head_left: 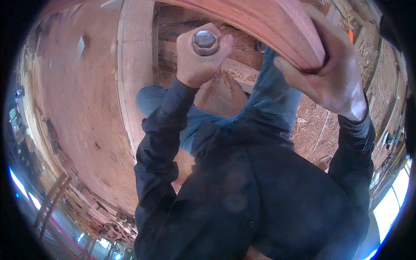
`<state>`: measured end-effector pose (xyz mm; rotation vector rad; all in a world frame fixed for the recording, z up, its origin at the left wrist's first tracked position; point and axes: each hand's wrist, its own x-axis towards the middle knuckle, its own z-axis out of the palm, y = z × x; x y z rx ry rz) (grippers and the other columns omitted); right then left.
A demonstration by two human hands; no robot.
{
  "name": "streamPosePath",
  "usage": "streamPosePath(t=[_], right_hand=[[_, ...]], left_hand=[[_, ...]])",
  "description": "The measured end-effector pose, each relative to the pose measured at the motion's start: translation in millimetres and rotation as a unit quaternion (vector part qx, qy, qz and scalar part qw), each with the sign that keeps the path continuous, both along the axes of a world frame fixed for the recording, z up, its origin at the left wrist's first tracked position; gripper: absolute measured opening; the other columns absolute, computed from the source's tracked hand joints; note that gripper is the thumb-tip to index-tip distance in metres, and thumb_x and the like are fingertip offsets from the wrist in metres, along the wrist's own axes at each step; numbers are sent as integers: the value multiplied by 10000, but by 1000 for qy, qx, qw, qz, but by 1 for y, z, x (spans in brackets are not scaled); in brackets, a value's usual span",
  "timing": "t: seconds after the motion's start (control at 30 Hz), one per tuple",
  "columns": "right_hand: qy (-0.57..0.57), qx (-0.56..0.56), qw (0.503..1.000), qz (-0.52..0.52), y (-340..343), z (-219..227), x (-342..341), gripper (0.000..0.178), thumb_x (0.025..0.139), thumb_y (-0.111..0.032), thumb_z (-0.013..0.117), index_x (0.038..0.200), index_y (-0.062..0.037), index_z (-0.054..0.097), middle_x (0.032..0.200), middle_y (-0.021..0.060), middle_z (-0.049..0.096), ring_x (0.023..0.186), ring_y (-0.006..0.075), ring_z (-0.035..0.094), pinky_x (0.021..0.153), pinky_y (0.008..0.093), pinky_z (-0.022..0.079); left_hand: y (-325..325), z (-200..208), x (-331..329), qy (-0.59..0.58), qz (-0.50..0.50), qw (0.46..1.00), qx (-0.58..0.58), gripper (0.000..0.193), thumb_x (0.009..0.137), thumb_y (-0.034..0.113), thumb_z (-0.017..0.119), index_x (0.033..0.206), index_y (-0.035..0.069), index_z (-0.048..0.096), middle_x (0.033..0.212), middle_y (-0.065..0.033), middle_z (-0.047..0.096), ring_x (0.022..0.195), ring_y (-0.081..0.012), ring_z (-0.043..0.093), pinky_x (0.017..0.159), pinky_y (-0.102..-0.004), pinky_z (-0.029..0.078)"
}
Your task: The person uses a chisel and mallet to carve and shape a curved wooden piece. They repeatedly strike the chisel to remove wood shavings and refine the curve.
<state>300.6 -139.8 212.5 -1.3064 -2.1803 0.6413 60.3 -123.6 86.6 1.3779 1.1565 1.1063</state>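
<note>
My left hand [197,58] is wrapped round an upright tool handle [205,40]. Its wooden end, with a paler faceted rim, points up at me; the rest of the tool is hidden below the fist, so I cannot tell its kind. On the right, my right hand [336,69] grips the near end of a curved reddish wooden piece [264,21], thumb on the near side and fingers over the far side. The piece arcs up and left, out of the top of the view. It is apart from the tool handle.
A long pale plank [134,69] runs front to back left of my left hand. Sawdust-covered ground [82,104] spreads beyond it. Wood shavings [318,134] lie at the right. Scrap wood [102,216] is piled at the lower left. An orange object [350,35] sits at the upper right.
</note>
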Motion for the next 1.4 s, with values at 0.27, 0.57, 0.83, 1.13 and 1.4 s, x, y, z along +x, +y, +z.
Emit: streamPosePath(t=[0.27, 0.57, 0.83, 1.13, 1.4], right_hand=[[-171, 26, 978, 118, 17, -40, -7, 454, 699, -179, 829, 1033, -53, 546, 790, 196, 693, 759, 400, 716, 636, 520, 549], [59, -57, 996, 16, 29, 23, -16, 442, 746, -126, 771, 1116, 38, 591, 892, 211, 693, 835, 331, 728, 737, 413, 567], [40, -86, 995, 5, 13, -16, 10, 500, 748, -70, 762, 1209, 32, 596, 915, 186, 645, 807, 188, 637, 799, 337, 529], [62, -94, 993, 19, 4, -28, 16, 480, 753, -62, 748, 1199, 24, 595, 858, 167, 600, 746, 254, 603, 766, 333, 517], [68, -103, 992, 16, -2, -37, 18, 457, 753, -64, 751, 1174, 21, 595, 853, 164, 596, 736, 257, 599, 762, 339, 514]], left_hand=[[8, -107, -33, 327, 19, 868, 373, 330, 975, 313, 724, 1115, 16, 690, 1005, -61, 714, 866, -197, 678, 733, -335, 562], [15, -2, -10, -130, 67, 989, -20, 126, 909, 59, 756, 865, 6, 650, 726, -21, 630, 606, -71, 569, 518, -248, 445], [5, 9, -1, 9, 25, 1000, -14, 220, 884, 49, 766, 720, 47, 620, 588, 109, 485, 567, 11, 424, 526, -196, 307], [-2, 4, 4, -1, 35, 999, 29, 176, 883, 38, 759, 749, 34, 645, 599, 81, 534, 601, 10, 480, 539, -192, 358], [-2, -8, 14, -13, 5, 1000, 18, 88, 850, 32, 750, 809, -1, 680, 614, 33, 600, 606, -27, 549, 556, -242, 446]])
